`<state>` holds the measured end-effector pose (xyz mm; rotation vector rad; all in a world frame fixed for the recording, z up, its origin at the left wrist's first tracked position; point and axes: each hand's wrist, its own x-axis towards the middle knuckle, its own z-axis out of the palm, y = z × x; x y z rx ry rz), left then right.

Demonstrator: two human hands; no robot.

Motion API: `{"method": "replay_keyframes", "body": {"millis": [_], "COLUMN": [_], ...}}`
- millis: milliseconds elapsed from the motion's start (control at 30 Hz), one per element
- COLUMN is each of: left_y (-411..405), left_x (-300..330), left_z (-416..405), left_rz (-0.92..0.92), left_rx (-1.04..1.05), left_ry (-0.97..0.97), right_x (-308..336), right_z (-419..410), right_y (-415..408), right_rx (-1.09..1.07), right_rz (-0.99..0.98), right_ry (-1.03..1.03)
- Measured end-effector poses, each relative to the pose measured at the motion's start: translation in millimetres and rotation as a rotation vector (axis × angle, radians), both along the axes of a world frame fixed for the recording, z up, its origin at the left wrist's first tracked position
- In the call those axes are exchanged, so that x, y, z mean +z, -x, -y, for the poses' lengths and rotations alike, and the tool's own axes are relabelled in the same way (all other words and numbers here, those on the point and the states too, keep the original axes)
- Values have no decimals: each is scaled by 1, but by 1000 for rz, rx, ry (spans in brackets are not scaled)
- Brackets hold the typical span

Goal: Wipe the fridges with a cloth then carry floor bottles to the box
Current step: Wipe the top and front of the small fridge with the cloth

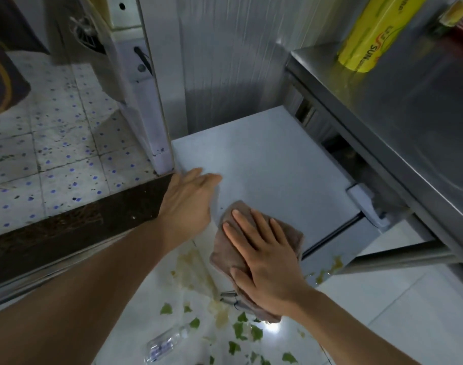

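In the head view, at centre frame, the right hand (264, 256) pressed a brown cloth (225, 248) flat on the small fridge (272, 164) top, fingers spread, while the left hand (190, 198) rested open at its left edge. Wiping looked under way. A bottle (167, 343) lay on the floor (422, 312) at lower left, not yet carried; no box showed.

Blue-dotted tile floor (53, 154); steel counter (409, 114) right.

The soft brown cloth (254, 248) is looking matt and napped against the smooth, pale grey painted fridge top (264, 164). The brushed steel worktop (414, 101) is showing a dull sheen, the glossy white floor tiles (409, 306) are reflecting light, and the clear plastic bottle (167, 343) is glinting.
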<state>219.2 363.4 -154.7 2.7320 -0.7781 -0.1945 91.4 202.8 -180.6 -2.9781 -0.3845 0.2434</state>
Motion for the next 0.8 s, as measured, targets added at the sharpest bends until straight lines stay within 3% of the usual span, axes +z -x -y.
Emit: {"method": "replay_keyframes", "body": {"millis": [67, 267, 367, 433, 567, 800], "left_y": [7, 17, 26, 32, 46, 54], "left_x": [-1, -3, -2, -2, -4, -15], "left_z": [14, 27, 38, 50, 86, 105], "left_rz": [-6, 76, 75, 53, 26, 14], "left_rx": [-56, 10, 33, 92, 76, 183], "left_ry": [15, -65, -189, -258, -198, -203], "right_x": [-2, -4, -4, -6, -5, 3], "right_z": [21, 134, 138, 117, 109, 170], "right_y": [-22, -67, -64, -40, 16, -29], "right_rx": [-10, -315, -421, -402, -232, -269], "right_rz": [22, 50, 25, 35, 67, 101], "right_ry": [28, 179, 182, 124, 83, 225]}}
